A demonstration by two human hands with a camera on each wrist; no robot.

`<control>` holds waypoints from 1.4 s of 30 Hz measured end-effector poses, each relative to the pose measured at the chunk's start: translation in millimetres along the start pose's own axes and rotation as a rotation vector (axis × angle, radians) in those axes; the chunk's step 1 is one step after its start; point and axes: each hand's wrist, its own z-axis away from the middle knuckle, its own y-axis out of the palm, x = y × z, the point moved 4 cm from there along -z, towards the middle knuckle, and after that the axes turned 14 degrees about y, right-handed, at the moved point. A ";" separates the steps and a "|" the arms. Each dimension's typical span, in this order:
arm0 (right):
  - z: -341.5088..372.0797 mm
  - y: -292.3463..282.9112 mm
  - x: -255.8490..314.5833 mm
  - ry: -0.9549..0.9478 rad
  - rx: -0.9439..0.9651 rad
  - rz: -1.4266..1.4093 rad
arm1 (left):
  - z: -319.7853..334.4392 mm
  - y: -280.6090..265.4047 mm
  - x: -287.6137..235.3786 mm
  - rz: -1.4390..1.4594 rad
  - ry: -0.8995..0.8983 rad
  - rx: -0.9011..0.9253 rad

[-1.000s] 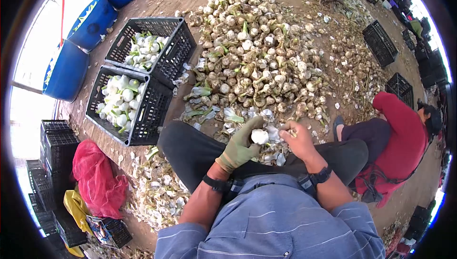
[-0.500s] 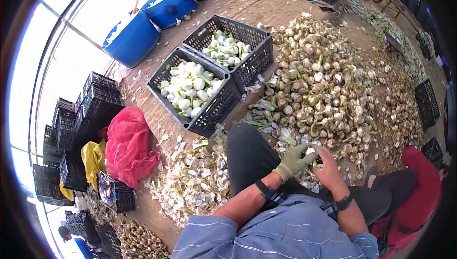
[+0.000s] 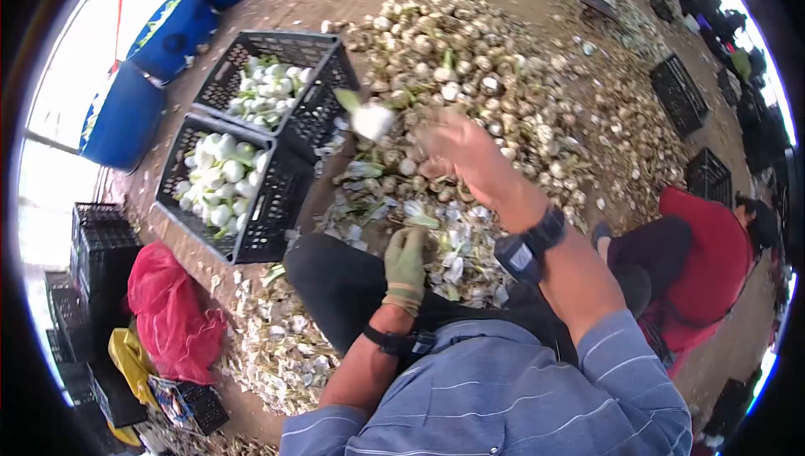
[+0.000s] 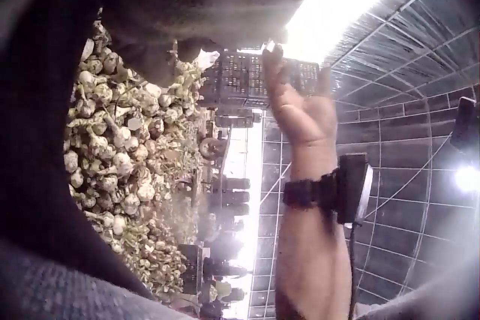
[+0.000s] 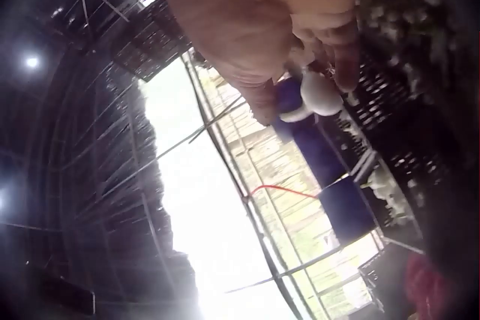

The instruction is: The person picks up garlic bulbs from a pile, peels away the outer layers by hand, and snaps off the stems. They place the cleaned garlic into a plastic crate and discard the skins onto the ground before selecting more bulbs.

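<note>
A peeled white garlic bulb [image 3: 371, 121] with a green stem hangs blurred in the air beside the front crate [image 3: 272, 196], left of the right hand [image 3: 461, 154]. The bare right hand is stretched out over the garlic pile [image 3: 503, 79], fingers extended and blurred, with a gap to the bulb. In the right wrist view the bulb [image 5: 322, 95] shows just past the fingers of the hand [image 5: 255, 20]. The gloved left hand [image 3: 405, 265] hangs near the lap, fingers loosely bent, with no bulb visible in it. Its glove [image 4: 202, 5] fills the top of the left wrist view.
Two black crates of white bulbs stand at the left, the rear one [image 3: 323, 79] behind the other. Blue tubs [image 3: 126, 121] line the far left. Loose skins [image 3: 277, 347] and a red net [image 3: 172, 313] lie at lower left. A person in red [image 3: 704, 263] sits at right.
The hands have come apart from around the bulb. The right hand has swung forward and left, and the bulb is out of it in the air. The head view has turned back right.
</note>
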 end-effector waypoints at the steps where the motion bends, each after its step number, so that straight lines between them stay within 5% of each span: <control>1: 3.4 3.0 25.4 -0.046 -0.122 0.145 | 1.2 2.5 -3.0 0.013 0.020 0.006; 4: -2.7 -70.7 31.2 -0.134 -0.296 0.323 | -1.5 2.5 2.0 0.029 0.013 0.032; 8: 26.3 -207.3 -55.0 0.249 -0.515 0.663 | -0.1 11.4 8.1 0.005 -0.023 0.063; 10: 46.9 -267.6 -106.9 0.334 -0.568 1.228 | 0.1 19.5 8.0 -0.008 -0.077 0.067; 12: 64.6 -316.8 -166.2 0.524 -0.586 1.443 | -1.3 26.0 14.2 -0.034 -0.078 0.109; 15: 81.0 -339.2 -231.4 0.683 -0.574 1.394 | -1.7 43.5 13.4 -0.104 -0.100 0.150; 18: 80.5 -327.5 -279.9 0.376 -0.577 1.386 | -3.0 54.1 19.4 -0.189 -0.147 0.173; 19: 72.6 -332.4 -297.3 0.571 -0.466 1.330 | -3.7 55.5 22.1 -0.229 -0.181 0.165; 23: 61.6 -337.5 -310.3 0.475 -0.577 1.230 | -8.3 61.0 29.5 -0.279 -0.219 0.146; 26: 56.8 -336.6 -299.7 0.698 -0.549 0.895 | -8.6 66.0 34.6 -0.277 -0.233 0.221; 27: 54.0 -318.3 -272.7 0.682 -0.503 0.863 | -7.4 70.2 33.9 -0.241 -0.229 0.243; 30: 40.7 -256.6 -228.0 0.635 -0.232 0.035 | -8.8 77.0 41.7 -0.283 0.042 0.313; 32: 39.4 -208.6 -186.6 0.525 -0.032 -0.118 | -7.9 74.3 45.6 -0.264 0.098 0.393; 36: 70.5 -129.3 -125.1 0.386 0.075 -0.102 | 0.2 83.9 20.3 -0.084 0.102 0.494; 42: 99.9 -100.0 -102.9 0.114 -0.211 0.314 | 20.7 68.2 3.9 -0.023 0.182 0.570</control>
